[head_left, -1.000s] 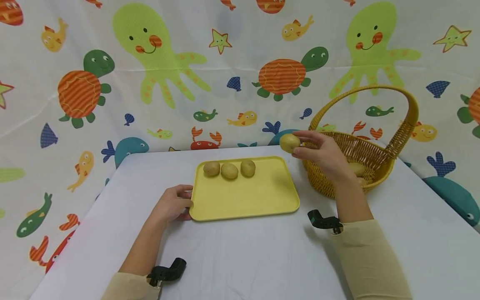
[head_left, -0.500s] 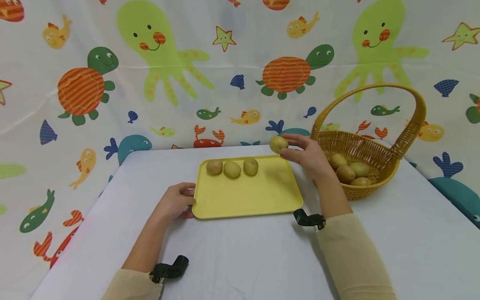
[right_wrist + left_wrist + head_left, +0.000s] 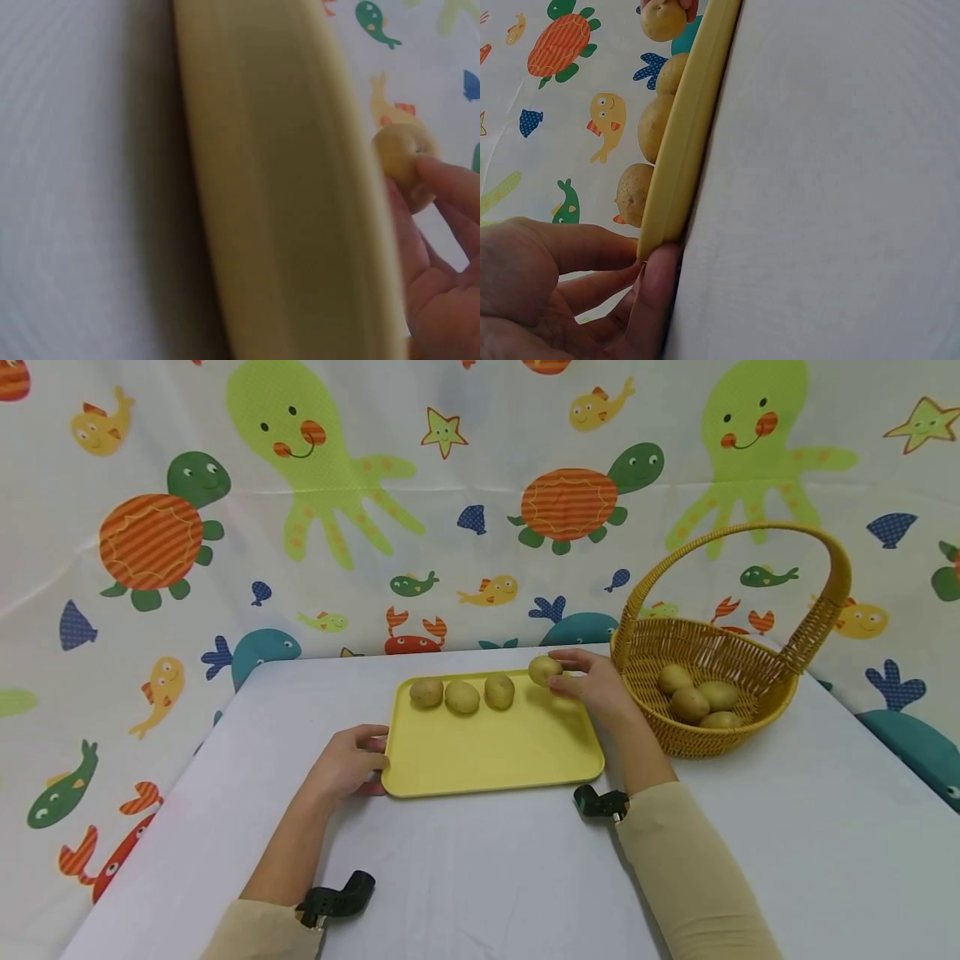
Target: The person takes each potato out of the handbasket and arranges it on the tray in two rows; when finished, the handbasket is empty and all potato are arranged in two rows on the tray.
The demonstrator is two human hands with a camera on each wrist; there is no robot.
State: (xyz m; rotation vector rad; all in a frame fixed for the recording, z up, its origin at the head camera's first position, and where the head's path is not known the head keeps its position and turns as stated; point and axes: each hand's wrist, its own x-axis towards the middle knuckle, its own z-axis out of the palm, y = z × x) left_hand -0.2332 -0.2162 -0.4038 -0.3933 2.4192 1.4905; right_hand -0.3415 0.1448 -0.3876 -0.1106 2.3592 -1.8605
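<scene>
While the left hand (image 3: 348, 766) is gripping the left edge of the yellow tray (image 3: 487, 752), the right hand (image 3: 597, 687) is pinching one potato (image 3: 544, 671) at its far right corner, rightward of the three lined-up potatoes (image 3: 462, 697).

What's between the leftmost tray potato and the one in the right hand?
A second potato, a third potato, then a bare strip of tray; head view shows it.
</scene>
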